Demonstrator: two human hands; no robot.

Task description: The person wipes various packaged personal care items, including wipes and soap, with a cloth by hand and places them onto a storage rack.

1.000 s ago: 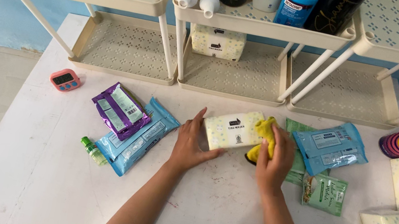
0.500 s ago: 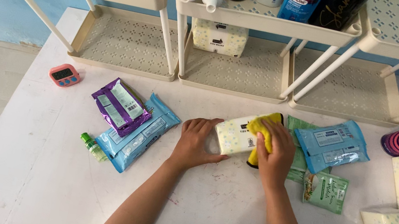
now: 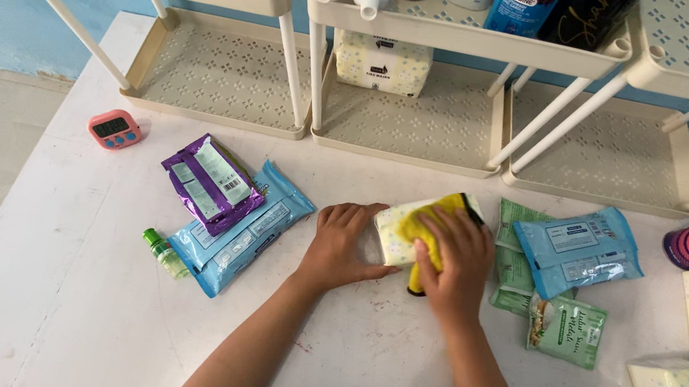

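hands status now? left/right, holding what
Left hand: fingers curled against the end of the pale yellow tissue pack, steadying it on the table.
Right hand: closed on a yellow cloth, pressing it onto the pack.

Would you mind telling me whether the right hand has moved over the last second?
Yes. The right hand with the yellow cloth slid left over the tissue pack, away from the blue wipes pack.

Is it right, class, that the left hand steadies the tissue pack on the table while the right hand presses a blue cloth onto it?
Not quite. The cloth is yellow, not blue, as the head view shows. The left hand does steady the tissue pack on the table, and the right hand presses the cloth onto it.
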